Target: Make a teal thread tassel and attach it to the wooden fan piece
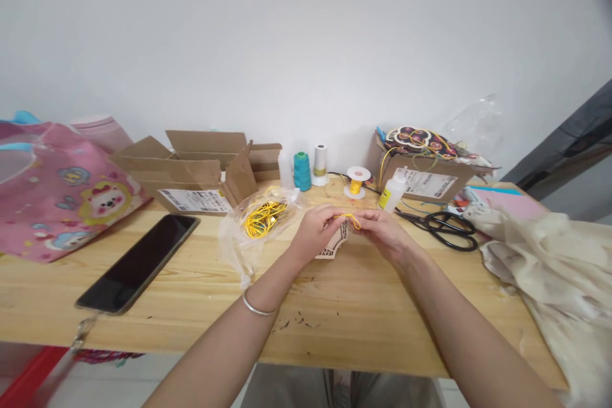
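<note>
Between my two hands a short length of yellow cord is looped. My left hand is closed, pinching the cord at its left end. Fingers of my right hand pinch the loop from the other side. Below the cord, partly behind my left hand, is a light wooden cut-out piece with a lattice pattern; whether the cord is tied to it I cannot tell. A clear plastic bag holding a bundle of yellow cord lies left of my hands. A spool of yellow cord stands just beyond them.
Black scissors and a small glue bottle are on the right, near beige cloth. Cardboard boxes stand at the back. A teal thread cone is by the wall. On the left are a phone and a pink bag.
</note>
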`<state>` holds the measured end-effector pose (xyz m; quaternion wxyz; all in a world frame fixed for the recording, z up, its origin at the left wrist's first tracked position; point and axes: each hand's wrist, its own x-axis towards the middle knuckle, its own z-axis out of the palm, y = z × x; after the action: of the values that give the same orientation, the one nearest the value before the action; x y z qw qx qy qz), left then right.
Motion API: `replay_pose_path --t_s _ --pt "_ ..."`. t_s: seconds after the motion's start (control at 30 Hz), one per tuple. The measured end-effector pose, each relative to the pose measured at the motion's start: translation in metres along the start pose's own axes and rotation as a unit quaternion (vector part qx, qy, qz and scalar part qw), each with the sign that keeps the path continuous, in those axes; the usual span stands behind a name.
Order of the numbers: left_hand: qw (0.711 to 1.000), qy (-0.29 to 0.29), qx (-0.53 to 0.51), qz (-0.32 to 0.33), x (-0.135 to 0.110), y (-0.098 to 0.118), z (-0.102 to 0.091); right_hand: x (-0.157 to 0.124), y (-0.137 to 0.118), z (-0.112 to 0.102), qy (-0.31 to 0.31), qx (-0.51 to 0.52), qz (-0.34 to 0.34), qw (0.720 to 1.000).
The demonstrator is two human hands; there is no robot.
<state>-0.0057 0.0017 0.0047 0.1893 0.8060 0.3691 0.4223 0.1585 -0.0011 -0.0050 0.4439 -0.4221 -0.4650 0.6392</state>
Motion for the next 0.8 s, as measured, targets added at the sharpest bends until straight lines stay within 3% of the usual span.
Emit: replay_pose_path --t_s 0.13,0.2,0.27,0.37,0.47,0.57,0.67,0.73,0.8 --pt "0.994 0.051 -0.045 -0.089 -0.001 -0.003 0.002 0.004 0.008 0.01 0.024 -0.073 -0.099 0.992" --pt "0.991 0.061 -0.044 -0.107 -0.002 -0.006 0.003 0.004 0.008 0.014 0.063 -0.176 -0.181 0.966" --pt "0.991 0.067 -0.034 -0.114 -0.003 -0.008 0.005 0.002 0.006 0.016 0.09 -0.303 -0.277 0.907" --pt "0.992 0.062 -0.011 -0.109 -0.003 -0.009 0.006 -0.002 0.001 0.017 0.091 -0.473 -0.387 0.786" --pt "0.995 0.044 0.018 -0.09 -0.003 -0.008 0.005 -0.007 -0.005 0.018 0.094 -0.589 -0.418 0.685" --pt "0.997 0.017 0.045 -0.058 -0.002 -0.005 0.004 -0.01 -0.012 0.019 0.099 -0.652 -0.425 0.62" --pt "0.998 -0.018 0.06 -0.018 -0.001 -0.002 0.004 -0.01 -0.017 0.017 0.105 -0.66 -0.432 0.606" --pt "0.997 -0.035 0.065 0.002 -0.001 -0.001 0.004 -0.009 -0.018 0.013 0.102 -0.633 -0.427 0.637" --pt "0.997 -0.04 0.068 0.011 -0.001 0.0 0.005 -0.007 -0.016 0.008 0.1 -0.583 -0.415 0.691"
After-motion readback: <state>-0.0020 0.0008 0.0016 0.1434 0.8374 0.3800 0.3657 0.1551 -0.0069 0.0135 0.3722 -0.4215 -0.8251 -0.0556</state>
